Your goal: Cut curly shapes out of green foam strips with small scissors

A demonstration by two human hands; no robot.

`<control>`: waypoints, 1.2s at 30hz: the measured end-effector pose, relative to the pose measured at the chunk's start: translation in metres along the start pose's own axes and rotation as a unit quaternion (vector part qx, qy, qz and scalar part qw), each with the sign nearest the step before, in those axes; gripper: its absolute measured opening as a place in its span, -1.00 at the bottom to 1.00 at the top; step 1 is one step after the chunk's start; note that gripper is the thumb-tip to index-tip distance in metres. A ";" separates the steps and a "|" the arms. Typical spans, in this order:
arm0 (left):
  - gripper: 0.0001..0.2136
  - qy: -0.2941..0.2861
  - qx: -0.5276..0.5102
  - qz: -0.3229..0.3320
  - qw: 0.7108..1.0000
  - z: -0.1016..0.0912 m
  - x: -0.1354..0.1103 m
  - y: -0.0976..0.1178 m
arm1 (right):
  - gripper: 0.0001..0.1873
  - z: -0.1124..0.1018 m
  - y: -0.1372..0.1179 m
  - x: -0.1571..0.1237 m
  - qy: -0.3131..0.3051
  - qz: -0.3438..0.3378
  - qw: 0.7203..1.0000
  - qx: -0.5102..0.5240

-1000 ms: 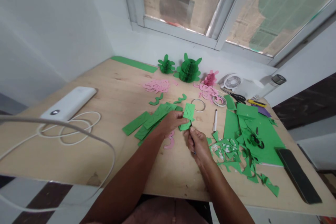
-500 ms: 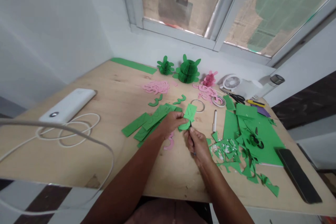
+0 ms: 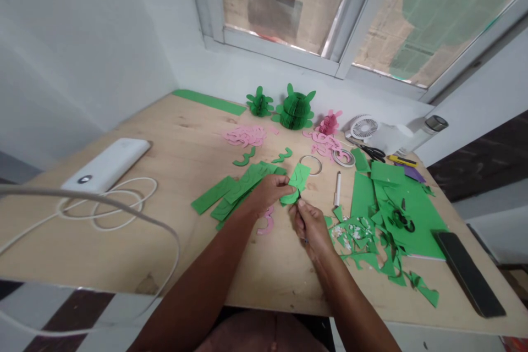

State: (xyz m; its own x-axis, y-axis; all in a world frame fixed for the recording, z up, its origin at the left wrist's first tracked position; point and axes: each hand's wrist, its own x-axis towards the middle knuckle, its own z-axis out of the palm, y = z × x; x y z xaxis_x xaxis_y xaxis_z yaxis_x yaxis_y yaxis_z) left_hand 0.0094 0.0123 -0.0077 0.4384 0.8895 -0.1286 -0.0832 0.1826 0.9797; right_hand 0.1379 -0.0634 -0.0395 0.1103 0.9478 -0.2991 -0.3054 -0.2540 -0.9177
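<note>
My left hand (image 3: 274, 192) pinches a green paper piece (image 3: 300, 175) between thumb and fingers, above the table. Closed around a slim dark tool (image 3: 300, 195), my right hand (image 3: 309, 221) keeps its tip against the paper's lower right edge. Most of that tool is hidden in the fist, so its exact kind does not show. Beside my left hand lie overlapping green paper strips (image 3: 214, 193) with drawn curves. A pink wavy cutout (image 3: 266, 223) rests between my forearms. Two green wavy cutouts (image 3: 245, 157) lie beyond the strips.
Green scraps (image 3: 358, 236) and green sheets (image 3: 424, 220) spread at right, near a black phone (image 3: 470, 275). A white pen (image 3: 337, 190), tape roll (image 3: 342, 158) and scissors (image 3: 373, 153) lie farther off. Paper figures (image 3: 295, 110) stand by the wall. A power bank (image 3: 107, 165) with cable sits left.
</note>
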 end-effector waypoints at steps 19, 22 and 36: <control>-0.82 0.006 0.013 0.000 1.000 0.001 -0.001 0.001 | -0.47 -0.003 0.004 0.002 -0.003 0.003 1.000 -0.007; -0.83 0.005 0.017 0.001 1.000 0.001 -0.001 0.001 | -0.48 -0.004 0.004 0.002 -0.003 0.003 1.000 -0.010; -0.78 -0.018 0.065 -0.006 0.998 -0.008 0.002 -0.001 | -0.49 -0.005 0.006 0.003 -0.021 0.001 1.000 -0.022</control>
State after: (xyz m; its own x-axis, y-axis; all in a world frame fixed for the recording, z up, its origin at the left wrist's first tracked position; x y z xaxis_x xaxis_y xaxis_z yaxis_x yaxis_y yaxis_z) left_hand 0.0028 0.0171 -0.0098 0.4710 0.8715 -0.1365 0.0380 0.1345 0.9902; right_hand 0.1414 -0.0631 -0.0469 0.0705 0.9544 -0.2901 -0.2640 -0.2626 -0.9281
